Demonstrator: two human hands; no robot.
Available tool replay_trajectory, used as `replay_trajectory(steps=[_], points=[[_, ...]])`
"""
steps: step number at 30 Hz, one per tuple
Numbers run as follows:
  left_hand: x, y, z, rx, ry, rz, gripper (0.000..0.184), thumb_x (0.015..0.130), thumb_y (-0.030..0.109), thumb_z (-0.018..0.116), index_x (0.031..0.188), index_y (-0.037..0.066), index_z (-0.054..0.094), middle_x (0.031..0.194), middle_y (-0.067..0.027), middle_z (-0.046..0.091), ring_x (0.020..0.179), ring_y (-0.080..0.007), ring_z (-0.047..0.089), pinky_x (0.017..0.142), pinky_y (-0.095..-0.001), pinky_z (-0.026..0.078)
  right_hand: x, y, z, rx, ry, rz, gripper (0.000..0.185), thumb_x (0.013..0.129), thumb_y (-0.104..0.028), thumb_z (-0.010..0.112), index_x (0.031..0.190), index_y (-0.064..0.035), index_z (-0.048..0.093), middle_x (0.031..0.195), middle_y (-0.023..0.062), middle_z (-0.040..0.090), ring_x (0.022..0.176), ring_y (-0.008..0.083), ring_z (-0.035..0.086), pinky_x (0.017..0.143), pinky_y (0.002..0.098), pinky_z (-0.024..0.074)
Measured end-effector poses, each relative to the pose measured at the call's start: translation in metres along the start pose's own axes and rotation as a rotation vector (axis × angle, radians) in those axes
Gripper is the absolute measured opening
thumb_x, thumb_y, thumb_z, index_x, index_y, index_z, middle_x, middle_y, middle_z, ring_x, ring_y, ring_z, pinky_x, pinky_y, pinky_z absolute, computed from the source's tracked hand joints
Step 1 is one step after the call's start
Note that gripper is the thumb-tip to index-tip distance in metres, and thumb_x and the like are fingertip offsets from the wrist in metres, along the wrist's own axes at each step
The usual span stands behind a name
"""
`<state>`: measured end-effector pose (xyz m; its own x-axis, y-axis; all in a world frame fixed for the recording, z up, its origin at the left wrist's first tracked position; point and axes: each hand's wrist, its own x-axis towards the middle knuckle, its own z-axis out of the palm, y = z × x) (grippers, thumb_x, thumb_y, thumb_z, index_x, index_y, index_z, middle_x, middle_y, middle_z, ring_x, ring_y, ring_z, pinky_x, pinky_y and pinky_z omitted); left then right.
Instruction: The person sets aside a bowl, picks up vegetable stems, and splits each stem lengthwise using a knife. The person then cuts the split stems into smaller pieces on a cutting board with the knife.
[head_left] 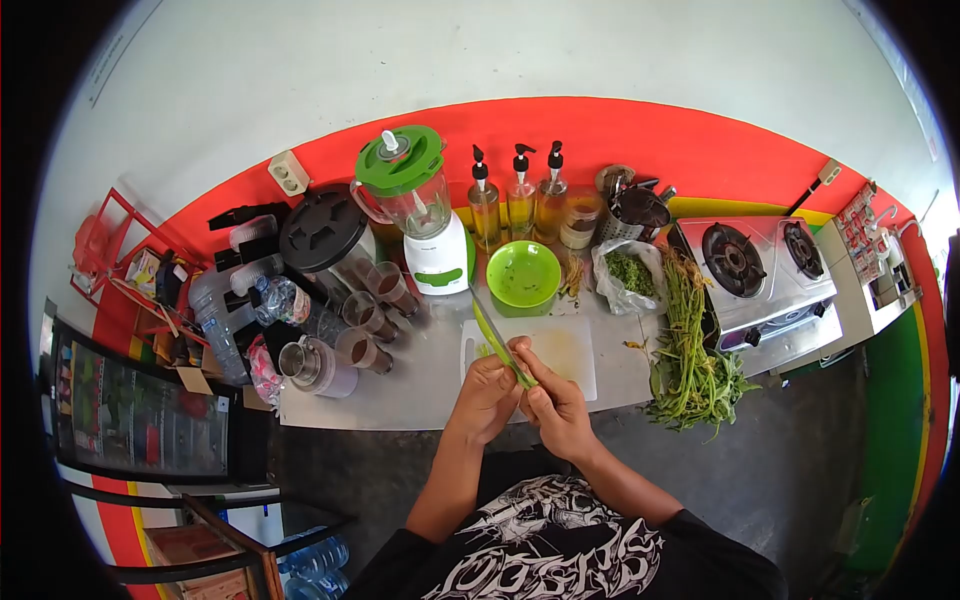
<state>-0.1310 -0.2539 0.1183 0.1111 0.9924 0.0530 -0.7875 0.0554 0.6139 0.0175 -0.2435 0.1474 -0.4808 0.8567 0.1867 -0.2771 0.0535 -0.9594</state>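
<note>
Fingers: left hand (pixel 485 398) and right hand (pixel 558 408) both pinched narrow on one green strip (pixel 490 330), near its lower end.
Cups: I count three, clear, brown contents, in a slanting row on the table (pixel 420 385); nearest one here (pixel 365 352).
Blender (pixel 437 262): white base, green lid, behind the cups.
Strip: long, slim, tilted, upper end pointing toward the blender; grey along one side, though I cannot tell whether that is a blade.
Pump bottles (pixel 520 205): three, black tops, yellowish liquid, by the wall.
Bowl (pixel 532 262): green, just behind the board.
Board (pixel 575 350): white, beneath the strip and hands in my view.
Bag (pixel 605 292): clear plastic, chopped greens (pixel 630 270) inside.
Bunch of stalks (pixel 690 365): leafy, beside the stove.
Stove (pixel 768 265): silver, two burners.
</note>
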Motion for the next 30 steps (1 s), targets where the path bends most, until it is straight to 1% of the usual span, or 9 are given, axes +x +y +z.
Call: replay_trajectory(steps=[8,11,14,17,20,22,26,28,30], points=[[0.005,-0.005,-0.006,-0.066,-0.071,0.099,0.038,0.096,0.032,0.067,0.119,0.002,0.064,0.127,-0.0043,0.060,0.114,-0.0163,0.059,0.101,-0.0351,0.046,-0.007,0.004,-0.004,-0.025,0.009,-0.011,0.052,0.104,-0.016,0.051,0.152,-0.0026,0.039,0.072,-0.0048,0.043,0.064,0.0057,0.037,0.058,0.0225,0.0340],[0.005,-0.010,-0.006,-0.064,-0.068,0.107,0.040,0.095,0.032,0.069,0.120,0.002,0.064,0.117,-0.0037,0.064,0.109,-0.0151,0.061,0.098,-0.0339,0.047,-0.007,0.003,-0.006,-0.138,-0.020,-0.015,0.052,0.104,-0.016,0.051,0.152,-0.0014,0.039,0.080,-0.0015,0.056,0.065,0.0064,0.041,0.060,0.0229,0.0377],[0.004,-0.007,0.007,-0.095,-0.040,0.063,0.040,0.094,0.030,0.070,0.121,0.002,0.064,0.111,-0.0022,0.066,0.106,-0.0142,0.062,0.097,-0.0331,0.048,-0.004,0.004,-0.001,-0.101,0.023,-0.123,0.058,0.106,-0.028,0.051,0.153,0.0014,0.035,0.082,-0.0034,0.050,0.062,0.0057,0.038,0.054,0.0222,0.0322],[0.003,-0.003,0.011,-0.072,0.013,0.057,0.039,0.094,0.029,0.070,0.121,0.003,0.064,0.108,-0.0008,0.066,0.103,-0.0137,0.062,0.096,-0.0322,0.049,-0.004,0.005,-0.002,-0.125,0.003,-0.136,0.057,0.106,-0.028,0.051,0.152,0.0017,0.036,0.082,-0.0033,0.049,0.062,0.0058,0.038,0.054,0.0225,0.0323],[0.004,-0.005,0.010,-0.110,0.031,0.090,0.031,0.094,0.027,0.070,0.114,0.005,0.065,0.106,0.0006,0.059,0.098,-0.0136,0.060,0.089,-0.0306,0.050,-0.004,0.002,-0.002,-0.101,0.009,-0.073,0.050,0.104,-0.018,0.052,0.150,-0.0006,0.042,0.109,0.0069,0.068,0.070,0.0075,0.048,0.068,0.0237,0.0442],[0.007,-0.002,0.012,-0.170,0.009,0.117,0.024,0.093,0.025,0.070,0.108,0.007,0.066,0.106,0.0012,0.053,0.094,-0.0137,0.058,0.083,-0.0296,0.050,-0.004,0.015,-0.005,-0.165,-0.056,-0.139,0.057,0.106,-0.030,0.051,0.152,0.0004,0.036,0.077,-0.0041,0.049,0.062,0.0059,0.039,0.054,0.0225,0.0319],[0.005,0.003,0.015,-0.209,0.018,0.075,0.019,0.095,0.024,0.069,0.103,0.007,0.067,0.107,0.0007,0.052,0.094,-0.0118,0.057,0.082,-0.0280,0.050,-0.009,0.023,-0.004,-0.146,-0.058,-0.081,0.055,0.106,-0.028,0.050,0.153,-0.0007,0.036,0.075,-0.0044,0.048,0.062,0.0061,0.038,0.054,0.0225,0.0319],[0.005,0.000,0.014,-0.125,0.031,0.069,0.019,0.095,0.024,0.069,0.102,0.007,0.067,0.107,0.0006,0.052,0.094,-0.0110,0.057,0.082,-0.0273,0.050,-0.005,0.009,0.000,-0.113,0.018,0.032,0.048,0.104,-0.014,0.051,0.150,-0.0023,0.042,0.084,0.0018,0.060,0.068,0.0074,0.046,0.067,0.0239,0.0446],[0.003,-0.005,0.011,-0.180,0.048,0.082,0.019,0.095,0.025,0.068,0.102,0.007,0.067,0.108,0.0005,0.052,0.096,-0.0098,0.057,0.083,-0.0269,0.050,-0.004,0.007,0.004,-0.141,0.017,0.006,0.048,0.104,-0.013,0.050,0.150,-0.0021,0.042,0.085,0.0017,0.060,0.068,0.0074,0.046,0.067,0.0238,0.0446]])
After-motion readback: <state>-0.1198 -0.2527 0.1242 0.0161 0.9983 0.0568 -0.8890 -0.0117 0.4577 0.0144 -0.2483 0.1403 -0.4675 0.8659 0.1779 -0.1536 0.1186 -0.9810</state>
